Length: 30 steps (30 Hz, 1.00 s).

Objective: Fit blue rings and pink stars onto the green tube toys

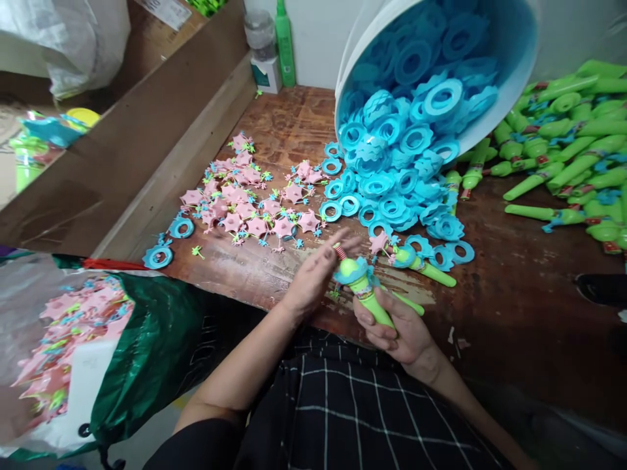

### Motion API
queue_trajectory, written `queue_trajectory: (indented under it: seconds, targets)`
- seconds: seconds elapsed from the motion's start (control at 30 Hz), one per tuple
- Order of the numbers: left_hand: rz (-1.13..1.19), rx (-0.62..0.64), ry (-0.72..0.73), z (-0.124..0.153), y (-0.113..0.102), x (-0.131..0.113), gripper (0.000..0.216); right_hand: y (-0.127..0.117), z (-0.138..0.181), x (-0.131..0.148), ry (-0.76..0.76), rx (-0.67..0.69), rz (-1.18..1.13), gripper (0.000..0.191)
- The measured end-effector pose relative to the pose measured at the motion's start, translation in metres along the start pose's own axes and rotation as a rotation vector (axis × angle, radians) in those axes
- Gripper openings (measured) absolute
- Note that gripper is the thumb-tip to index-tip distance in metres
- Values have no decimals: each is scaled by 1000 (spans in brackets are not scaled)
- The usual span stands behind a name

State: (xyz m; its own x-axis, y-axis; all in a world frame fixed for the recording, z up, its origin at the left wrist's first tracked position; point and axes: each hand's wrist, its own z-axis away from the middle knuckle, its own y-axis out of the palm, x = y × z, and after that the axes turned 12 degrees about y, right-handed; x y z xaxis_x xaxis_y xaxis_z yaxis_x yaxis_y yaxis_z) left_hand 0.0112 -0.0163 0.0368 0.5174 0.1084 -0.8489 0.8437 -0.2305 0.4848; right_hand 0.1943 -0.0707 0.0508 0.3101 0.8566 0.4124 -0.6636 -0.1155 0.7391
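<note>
My right hand (404, 326) is wrapped round the green handle of a toy wand (368, 301). The toy has a blue scalloped ring at its neck, a round green head and a red coil at its tip. Beside that tip is my left hand (313, 274), its slightly blurred fingers stretched out; whether they touch the coil I cannot tell. Another green handle (410, 304) pokes out beyond my right hand. Just past it lies a similar toy (434, 271) with a blue ring and a pink star piece (378, 242) at its end.
Blue rings (392, 202) spill from a tipped white bucket (526, 78). Pink star pieces (245, 209) are scattered to their left. Green toys (578, 150) are heaped at the right. A wooden board (161, 143) edges the left side, with a green bag (142, 352) of star pieces below.
</note>
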Motion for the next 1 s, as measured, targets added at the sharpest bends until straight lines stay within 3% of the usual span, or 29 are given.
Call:
queue_trajectory:
  seconds: [0.1,0.17,0.23,0.3,0.4,0.5,0.57,0.67,0.83,0.9,1.0]
  targets:
    - [-635,-28,215,-24,-42,12,45,-6,-6,-10,90,-70,174,39]
    - [-1135,63,300,-38,-69,18,49,-8,-12,-14,121,-136,357,39]
    - [-1453,172,305,-48,-89,22,51,-9,-21,-14,49,-251,549,36]
    - [-1587,210,300,-55,-102,23,46,-10,-28,-9,-111,-395,700,37]
    - [-1564,86,446,-59,-107,15,39,-12,-32,1,-274,-494,785,42]
    - [-1389,-60,667,-54,-95,0,40,-16,-26,7,-283,-456,741,46]
    - [-1274,-133,701,-44,-80,-10,45,-18,-19,7,-274,-443,725,50]
    - [-1101,-204,545,-17,-54,-13,57,-25,-10,4,-283,-500,815,49]
    - [-928,105,169,28,-32,12,55,-39,-2,-2,-376,-751,1157,46]
    - [-950,123,70,35,-30,19,55,-43,3,-1,-358,-842,1260,47]
    - [-979,108,29,34,-31,22,68,-45,11,4,-311,-857,1321,44]
